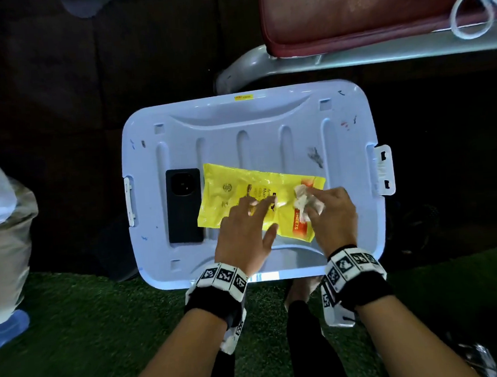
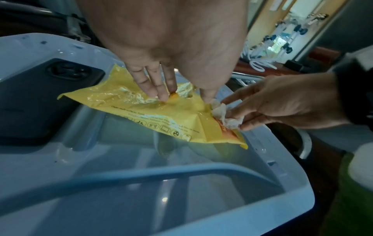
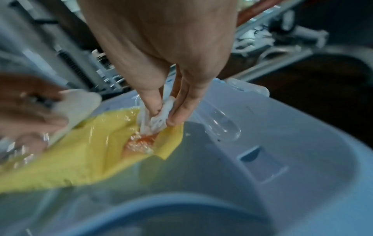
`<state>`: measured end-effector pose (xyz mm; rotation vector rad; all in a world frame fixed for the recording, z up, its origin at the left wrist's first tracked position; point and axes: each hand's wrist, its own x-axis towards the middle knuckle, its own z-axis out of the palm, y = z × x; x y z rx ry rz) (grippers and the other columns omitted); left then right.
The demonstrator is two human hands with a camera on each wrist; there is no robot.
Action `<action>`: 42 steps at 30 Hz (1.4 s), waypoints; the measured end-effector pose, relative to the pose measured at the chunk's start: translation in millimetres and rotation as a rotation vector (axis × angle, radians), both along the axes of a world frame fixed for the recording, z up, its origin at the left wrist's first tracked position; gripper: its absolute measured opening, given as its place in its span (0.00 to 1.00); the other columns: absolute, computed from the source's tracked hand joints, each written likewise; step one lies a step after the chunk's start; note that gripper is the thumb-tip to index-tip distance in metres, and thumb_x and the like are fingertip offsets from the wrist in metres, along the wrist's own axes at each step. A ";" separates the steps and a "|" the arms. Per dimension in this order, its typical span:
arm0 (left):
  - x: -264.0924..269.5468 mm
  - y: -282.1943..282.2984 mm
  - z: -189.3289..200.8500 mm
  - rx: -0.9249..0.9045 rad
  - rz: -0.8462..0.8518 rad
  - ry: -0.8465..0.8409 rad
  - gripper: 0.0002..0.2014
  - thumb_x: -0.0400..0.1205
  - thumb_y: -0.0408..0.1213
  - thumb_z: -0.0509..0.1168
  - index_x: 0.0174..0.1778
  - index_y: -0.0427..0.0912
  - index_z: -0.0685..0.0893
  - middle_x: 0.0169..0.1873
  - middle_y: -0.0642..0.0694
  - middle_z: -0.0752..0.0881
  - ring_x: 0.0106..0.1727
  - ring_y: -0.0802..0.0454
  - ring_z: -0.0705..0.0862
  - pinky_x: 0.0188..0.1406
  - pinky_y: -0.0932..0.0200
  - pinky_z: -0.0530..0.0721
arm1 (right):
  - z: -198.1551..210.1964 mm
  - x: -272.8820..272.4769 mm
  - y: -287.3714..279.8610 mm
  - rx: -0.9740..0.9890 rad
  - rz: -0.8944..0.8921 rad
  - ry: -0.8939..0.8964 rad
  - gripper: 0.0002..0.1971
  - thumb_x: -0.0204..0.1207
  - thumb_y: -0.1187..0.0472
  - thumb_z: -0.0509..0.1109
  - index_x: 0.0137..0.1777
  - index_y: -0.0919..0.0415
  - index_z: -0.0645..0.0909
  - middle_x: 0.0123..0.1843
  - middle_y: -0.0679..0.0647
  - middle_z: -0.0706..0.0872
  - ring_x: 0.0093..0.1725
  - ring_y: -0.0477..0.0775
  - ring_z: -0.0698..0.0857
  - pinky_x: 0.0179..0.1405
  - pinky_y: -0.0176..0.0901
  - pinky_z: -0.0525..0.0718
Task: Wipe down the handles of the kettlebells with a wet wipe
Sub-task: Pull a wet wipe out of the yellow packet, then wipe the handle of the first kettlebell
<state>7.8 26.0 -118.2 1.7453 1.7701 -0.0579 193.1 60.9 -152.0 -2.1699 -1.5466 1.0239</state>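
Observation:
A yellow pack of wet wipes (image 1: 236, 195) (image 2: 141, 110) (image 3: 80, 151) lies on the pale blue lid (image 1: 237, 124) of a storage box. My left hand (image 1: 244, 229) (image 2: 159, 89) presses its straight fingers down on the middle of the pack. My right hand (image 1: 328, 212) (image 3: 167, 115) pinches a crumpled white wipe (image 1: 302, 200) (image 2: 226, 115) (image 3: 157, 119) at the pack's orange right end. No kettlebell shows in any view.
A black phone (image 1: 184, 206) (image 2: 40, 99) lies face down on the lid, left of the pack. A maroon padded bench (image 1: 361, 12) on a grey frame stands beyond the box. A bin with a white bag (image 1: 0, 235) sits at the left. Green turf (image 1: 89, 332) lies underfoot.

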 end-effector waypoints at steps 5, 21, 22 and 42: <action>3.5 -0.9 -17.4 -0.145 -0.130 0.200 0.34 0.87 0.65 0.53 0.88 0.68 0.48 0.87 0.46 0.55 0.85 0.43 0.59 0.78 0.41 0.67 | -5.7 6.0 3.7 0.250 0.402 -0.172 0.19 0.67 0.70 0.81 0.59 0.56 0.92 0.59 0.62 0.88 0.48 0.69 0.86 0.45 0.55 0.87; 34.8 -14.6 4.5 0.093 0.028 0.080 0.31 0.84 0.54 0.65 0.84 0.56 0.70 0.85 0.43 0.66 0.87 0.42 0.62 0.86 0.37 0.55 | 24.9 30.2 -63.4 0.411 -0.351 -0.051 0.10 0.70 0.73 0.77 0.49 0.64 0.92 0.53 0.59 0.87 0.46 0.53 0.87 0.44 0.45 0.86; 39.0 -18.2 11.0 0.157 0.018 0.035 0.31 0.82 0.49 0.69 0.82 0.54 0.73 0.84 0.41 0.68 0.86 0.41 0.65 0.85 0.37 0.58 | 32.2 36.5 -78.5 0.416 -0.419 -0.066 0.10 0.70 0.73 0.77 0.50 0.64 0.92 0.52 0.58 0.88 0.46 0.54 0.88 0.45 0.48 0.88; 290.9 -250.8 -102.1 -0.349 -0.840 -0.273 0.18 0.85 0.35 0.66 0.69 0.57 0.83 0.62 0.53 0.85 0.59 0.54 0.87 0.64 0.47 0.85 | -40.0 216.8 -484.5 0.237 -1.243 -0.210 0.14 0.71 0.68 0.79 0.53 0.51 0.93 0.48 0.42 0.91 0.42 0.32 0.84 0.47 0.12 0.73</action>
